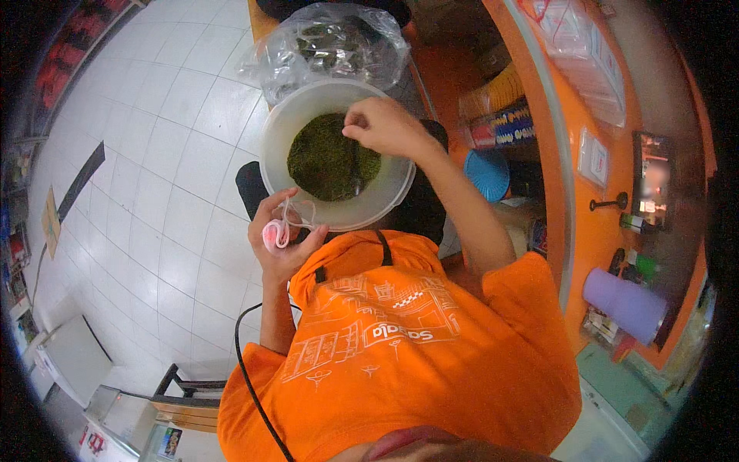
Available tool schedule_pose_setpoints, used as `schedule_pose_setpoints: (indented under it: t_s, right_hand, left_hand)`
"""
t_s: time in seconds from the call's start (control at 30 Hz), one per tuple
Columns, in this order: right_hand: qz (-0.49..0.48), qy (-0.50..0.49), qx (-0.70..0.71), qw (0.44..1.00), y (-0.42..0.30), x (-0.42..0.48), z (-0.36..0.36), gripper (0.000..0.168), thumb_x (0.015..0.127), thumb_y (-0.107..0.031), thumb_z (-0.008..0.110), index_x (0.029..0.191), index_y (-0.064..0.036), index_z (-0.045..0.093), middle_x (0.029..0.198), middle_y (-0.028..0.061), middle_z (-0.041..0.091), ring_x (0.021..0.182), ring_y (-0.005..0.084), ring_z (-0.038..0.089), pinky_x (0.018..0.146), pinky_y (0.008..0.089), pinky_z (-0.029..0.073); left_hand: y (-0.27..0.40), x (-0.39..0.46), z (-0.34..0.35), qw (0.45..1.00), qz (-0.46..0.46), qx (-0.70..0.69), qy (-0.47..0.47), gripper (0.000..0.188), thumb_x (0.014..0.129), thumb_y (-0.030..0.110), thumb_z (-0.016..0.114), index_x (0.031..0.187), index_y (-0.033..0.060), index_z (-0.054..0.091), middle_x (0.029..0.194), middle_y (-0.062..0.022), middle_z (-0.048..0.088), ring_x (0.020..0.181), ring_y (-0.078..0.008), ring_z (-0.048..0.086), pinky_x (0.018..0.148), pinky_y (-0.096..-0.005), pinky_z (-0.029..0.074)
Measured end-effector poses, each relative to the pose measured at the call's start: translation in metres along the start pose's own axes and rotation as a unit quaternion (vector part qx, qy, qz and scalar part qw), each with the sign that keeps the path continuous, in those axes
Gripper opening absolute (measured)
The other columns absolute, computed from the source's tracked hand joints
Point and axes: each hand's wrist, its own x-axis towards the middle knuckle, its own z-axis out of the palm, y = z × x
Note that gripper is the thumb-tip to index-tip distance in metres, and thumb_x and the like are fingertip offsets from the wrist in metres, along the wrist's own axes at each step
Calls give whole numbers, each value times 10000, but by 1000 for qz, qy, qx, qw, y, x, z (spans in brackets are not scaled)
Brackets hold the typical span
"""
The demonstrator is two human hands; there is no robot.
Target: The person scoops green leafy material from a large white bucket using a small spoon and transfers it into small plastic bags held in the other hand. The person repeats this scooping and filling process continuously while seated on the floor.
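A round translucent plastic tub [277, 133] stands in front of me, holding a mass of dark green, finely chopped dried leaf [323, 159]. Over its right side, my right hand [375, 124] has thumb and fingertips closed together; whether something small is between them cannot be told. A dark handle-like shape lies in the leaf below that hand. My left hand [283, 231], at the tub's near left rim, holds a rolled pink-and-white plastic bag [276, 235] with thin pale loops at its fingers. Beyond the tub is a clear plastic bag [346, 49] with more dark green material inside.
White floor tiles [190, 115] spread to the left. At right are an orange counter [600, 231], a blue ribbed plastic basket or bowl [486, 174] below it, and a purple cylinder [626, 303] on top. A wooden bench [190, 413] stands at lower left.
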Motion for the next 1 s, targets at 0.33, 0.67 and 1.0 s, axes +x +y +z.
schedule_pose_setpoints:
  t_s: [0.33, 0.67, 1.0]
  right_hand:
    - [-226, -239, -430, 841, 47, 57, 128, 116, 803, -144, 651, 791, -84, 749, 842, 111, 734, 853, 299, 716, 697, 417, 575]
    - [-158, -387, -478, 772, 27, 50, 128, 162, 834, -113, 651, 940, -70, 766, 975, 138, 741, 942, 315, 714, 776, 422, 578]
    - [64, -504, -334, 794, -19, 47, 114, 167, 761, -11, 653, 899, 18, 741, 867, 165, 737, 749, 297, 733, 621, 454, 596]
  left_hand:
    - [-8, -3, -27, 996, 39, -41, 62, 626, 635, 169, 896, 1171, 14, 611, 665, 60, 573, 575, -10, 480, 530, -162, 363]
    - [-14, -18, -44, 996, 12, -54, 64, 672, 648, 225, 906, 1207, 14, 598, 774, 21, 625, 657, -55, 560, 590, -187, 435]
    - [-8, -15, -45, 994, 26, -79, 75, 647, 642, 214, 904, 1176, -6, 612, 650, 59, 554, 568, -18, 484, 532, -169, 357]
